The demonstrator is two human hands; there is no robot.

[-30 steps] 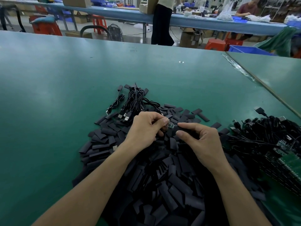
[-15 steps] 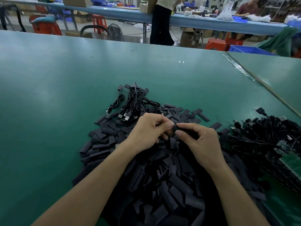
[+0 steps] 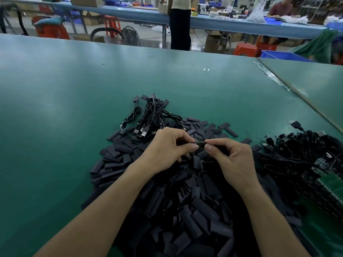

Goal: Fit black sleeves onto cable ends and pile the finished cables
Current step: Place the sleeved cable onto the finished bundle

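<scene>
A matte green table [image 3: 74, 108] fills the view. Behind its far edge run a blue workbench [image 3: 222, 25], red stools [image 3: 245, 49], cardboard boxes and a standing person [image 3: 181, 25]. A heap of black sleeves [image 3: 185, 210] spreads from the near edge. Beyond it, toward the table's middle, lie the finished cables [image 3: 154, 114], and a tangle of unsleeved cables [image 3: 297, 151] sits by the right edge beside green circuit boards [image 3: 330, 182]. Over the heap, the left hand [image 3: 167, 149] and right hand [image 3: 233, 160] each pinch one sleeve and cable end [image 3: 199, 142]. A second ago a bare connector showed between the hands; now the fingertips almost meet and it is covered.
</scene>
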